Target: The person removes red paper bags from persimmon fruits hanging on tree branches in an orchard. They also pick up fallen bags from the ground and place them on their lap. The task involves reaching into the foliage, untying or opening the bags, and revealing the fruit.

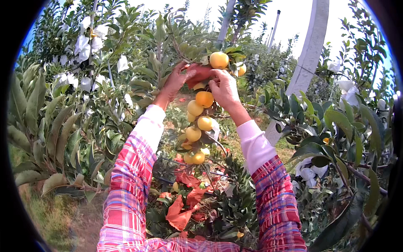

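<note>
Between my raised hands is a red paper fruit bag (200, 73), set among the fruit on an apple branch. My left hand (176, 80) grips the bag's left side with thumb and fingers. On its right edge, the fingers of my right hand (225, 88) pinch the red paper. A yellow apple (219, 60) hangs just above my right hand, and part of another pale apple (199, 86) shows under the bag. Below hang several bare yellow apples in a column, among them an orange-yellow one (204, 99) and a lower one (193, 134).
Red paper pieces (179, 214) lie below among leaves. White bags (83, 47) cover fruit on trees at left, with more white bags (310, 173) at right. A pale post (307, 50) leans at right, crossed by a wire. Leafy branches (349, 119) reach in from both sides.
</note>
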Demonstrator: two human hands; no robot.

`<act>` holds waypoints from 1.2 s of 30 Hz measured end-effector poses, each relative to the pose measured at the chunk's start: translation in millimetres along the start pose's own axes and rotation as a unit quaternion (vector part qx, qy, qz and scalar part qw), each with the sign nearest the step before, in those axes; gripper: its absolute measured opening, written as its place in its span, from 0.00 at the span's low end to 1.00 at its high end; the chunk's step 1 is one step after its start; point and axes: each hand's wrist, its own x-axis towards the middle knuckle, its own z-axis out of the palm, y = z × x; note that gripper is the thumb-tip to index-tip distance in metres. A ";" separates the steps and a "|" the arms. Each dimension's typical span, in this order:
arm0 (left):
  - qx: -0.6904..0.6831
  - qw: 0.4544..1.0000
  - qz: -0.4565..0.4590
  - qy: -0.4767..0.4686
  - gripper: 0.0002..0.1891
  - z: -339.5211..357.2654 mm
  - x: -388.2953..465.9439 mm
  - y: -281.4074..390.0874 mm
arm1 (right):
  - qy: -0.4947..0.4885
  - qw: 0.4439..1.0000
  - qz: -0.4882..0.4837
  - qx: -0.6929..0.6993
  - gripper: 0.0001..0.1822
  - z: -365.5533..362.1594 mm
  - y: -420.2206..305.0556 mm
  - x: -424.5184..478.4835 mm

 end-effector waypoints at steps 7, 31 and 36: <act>0.107 0.982 -0.141 -0.060 0.29 -34.9 -16.3 -75.1 | -0.093 0.933 -0.272 -0.216 0.13 35.7 -37.1 23.0; 0.245 0.955 0.006 0.168 0.18 2.3 10.3 -87.6 | 0.022 0.954 -0.218 -0.203 0.06 8.7 -37.8 52.6; 0.101 0.984 -0.033 0.145 0.14 -10.5 18.7 -105.9 | 0.085 0.990 -0.108 -0.036 0.05 -10.5 -21.4 44.1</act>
